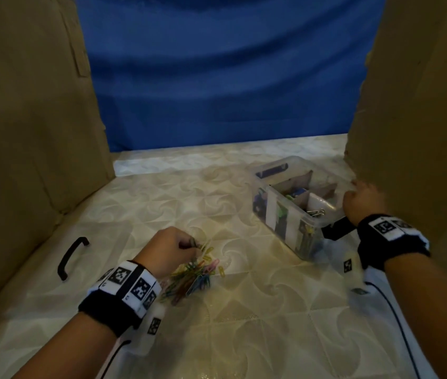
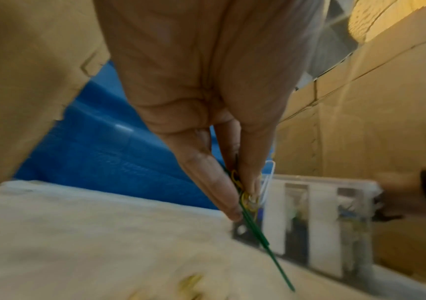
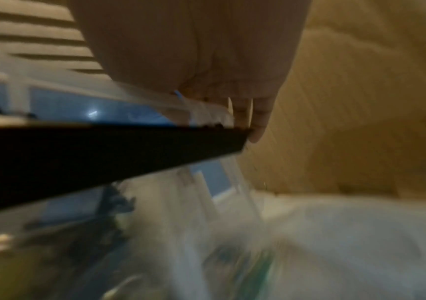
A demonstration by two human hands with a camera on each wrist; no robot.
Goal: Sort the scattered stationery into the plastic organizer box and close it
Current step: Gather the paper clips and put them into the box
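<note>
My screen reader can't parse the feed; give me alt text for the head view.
The left hand pinches paper clips from a colourful pile of paper clips on the patterned table. The right hand grips the end of the open plastic organizer box, partly filled. The clear lid lies at left.

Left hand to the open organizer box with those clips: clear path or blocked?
Probably clear. The left hand pinches paper clips above the pile; only bare table separates it from the organizer box, which is lidless. The right hand grips its far end.
</note>
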